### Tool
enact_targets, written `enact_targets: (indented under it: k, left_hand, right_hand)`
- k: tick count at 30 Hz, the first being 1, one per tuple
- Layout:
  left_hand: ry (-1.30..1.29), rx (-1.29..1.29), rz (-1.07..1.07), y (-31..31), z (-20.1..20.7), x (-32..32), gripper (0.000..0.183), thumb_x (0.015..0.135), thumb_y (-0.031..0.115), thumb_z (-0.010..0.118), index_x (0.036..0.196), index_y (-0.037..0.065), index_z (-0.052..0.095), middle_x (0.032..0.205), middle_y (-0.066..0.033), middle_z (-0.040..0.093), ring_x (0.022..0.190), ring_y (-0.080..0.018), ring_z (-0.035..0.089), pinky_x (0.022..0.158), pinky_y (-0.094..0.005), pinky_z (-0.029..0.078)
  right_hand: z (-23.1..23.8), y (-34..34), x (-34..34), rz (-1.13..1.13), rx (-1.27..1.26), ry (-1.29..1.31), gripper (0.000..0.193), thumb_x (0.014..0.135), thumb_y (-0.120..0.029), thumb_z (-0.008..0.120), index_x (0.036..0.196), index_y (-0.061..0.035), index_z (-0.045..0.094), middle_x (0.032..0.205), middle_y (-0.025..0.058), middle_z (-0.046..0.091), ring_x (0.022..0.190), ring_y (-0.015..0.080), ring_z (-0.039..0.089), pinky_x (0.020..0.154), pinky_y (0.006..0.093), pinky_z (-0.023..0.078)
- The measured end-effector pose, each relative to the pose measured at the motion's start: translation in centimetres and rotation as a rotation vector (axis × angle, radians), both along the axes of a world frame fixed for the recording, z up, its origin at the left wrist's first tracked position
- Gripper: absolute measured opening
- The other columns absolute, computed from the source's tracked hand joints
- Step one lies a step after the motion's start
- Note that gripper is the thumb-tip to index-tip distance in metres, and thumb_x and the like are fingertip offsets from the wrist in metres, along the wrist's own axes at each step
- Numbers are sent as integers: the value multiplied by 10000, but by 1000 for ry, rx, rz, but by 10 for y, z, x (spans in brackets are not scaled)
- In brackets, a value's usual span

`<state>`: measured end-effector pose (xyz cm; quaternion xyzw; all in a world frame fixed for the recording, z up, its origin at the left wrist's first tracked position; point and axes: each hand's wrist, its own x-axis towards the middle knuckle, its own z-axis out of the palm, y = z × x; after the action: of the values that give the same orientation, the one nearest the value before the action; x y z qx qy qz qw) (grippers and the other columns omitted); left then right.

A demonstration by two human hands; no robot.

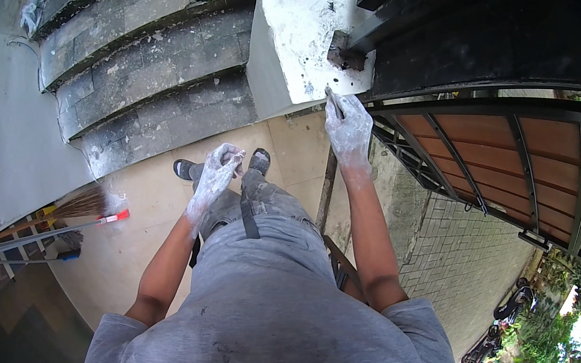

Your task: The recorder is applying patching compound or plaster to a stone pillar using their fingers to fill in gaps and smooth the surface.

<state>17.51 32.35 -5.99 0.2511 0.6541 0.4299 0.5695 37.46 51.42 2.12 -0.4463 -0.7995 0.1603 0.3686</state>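
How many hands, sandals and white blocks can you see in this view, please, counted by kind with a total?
Hands: 2, the left hand and the right hand
Sandals: 2
White block: 1
Total: 5

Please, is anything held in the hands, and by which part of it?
The right hand seems to pinch a small grey piece by its near end. For the curled left hand, it cannot be told.

left hand [217, 172] curled — right hand [349, 128] stretched farther forward, fingers bent — both hands coated white
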Motion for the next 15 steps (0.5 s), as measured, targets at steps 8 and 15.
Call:
enact_targets:
  k: [8,15]
  left_hand:
    - [-16,20,57,-9,-3,1,138,926,153,610,948,19,585,682,-30,616,580,-90,590,506,-224,449]
    - [12,33,46,-10,0,0,146,924,160,613,949,19,588,698,-29,619,595,-87,593,517,-224,448]
  right_hand:
    - [9,1,1,14,-54,-119,133,796,-22,646,920,13,681,775,163,615,697,321,613,639,378,490]
    - [1,5,11,7,-104,-130,142,792,-22,649,924,14,685,807,164,639,741,313,637,672,357,506]
